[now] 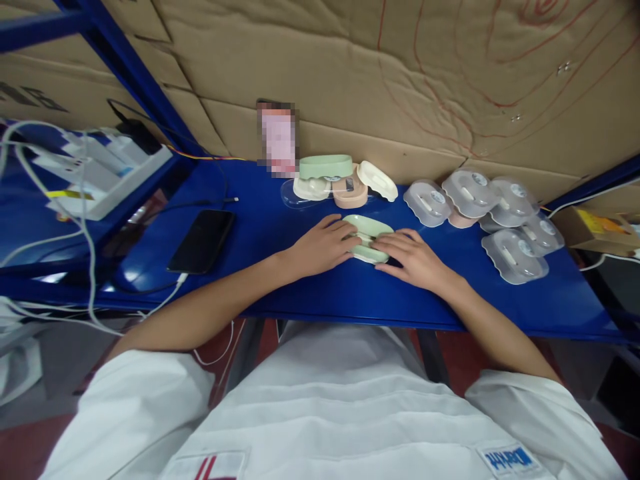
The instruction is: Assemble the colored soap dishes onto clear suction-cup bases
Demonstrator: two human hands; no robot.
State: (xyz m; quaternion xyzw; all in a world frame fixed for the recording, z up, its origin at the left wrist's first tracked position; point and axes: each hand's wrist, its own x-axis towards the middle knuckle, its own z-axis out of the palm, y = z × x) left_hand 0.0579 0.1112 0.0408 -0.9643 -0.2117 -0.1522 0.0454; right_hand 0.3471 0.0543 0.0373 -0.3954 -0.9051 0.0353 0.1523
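A pale green, shallow oval plastic dish (369, 228) rests on the blue table in front of me, held from both sides. My left hand (327, 247) grips its left end, fingertips reaching over the rim to the raised middle. On the opposite end my right hand (409, 257) closes its fingers over the edge, with the thumb low at the near side. Both sets of fingers cover part of the dish. Just behind it lie a green oval band (326, 167), a cream shell piece (377, 180) and a beige oval base (350, 193).
Several cases with clear lids (515, 255) cluster at the right, beside an open cardboard box (597, 230). A black phone (201, 241) with a white cable lies left. Another phone (279, 140) leans on the cardboard wall (310, 73). A white tray (125, 177) holds adapters at far left.
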